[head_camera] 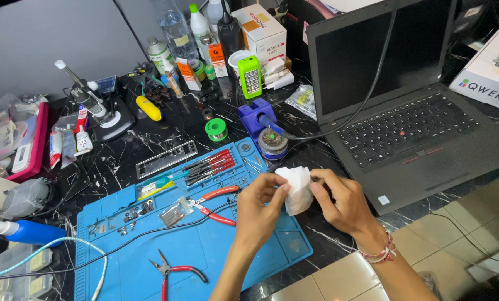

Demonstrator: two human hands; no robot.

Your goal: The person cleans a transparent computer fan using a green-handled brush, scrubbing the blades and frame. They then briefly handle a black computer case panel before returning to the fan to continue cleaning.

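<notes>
Both my hands pinch a crumpled white tissue wad, left hand and right hand pulling its edges; wiping looks barely begun, laptop untouched.

Two bare forearms without sleeves, seen from above the blue work mat; the right hand, on the side away from the mat, wears pink-and-white beaded bracelets at the wrist, while the left hand wears nothing.
</notes>
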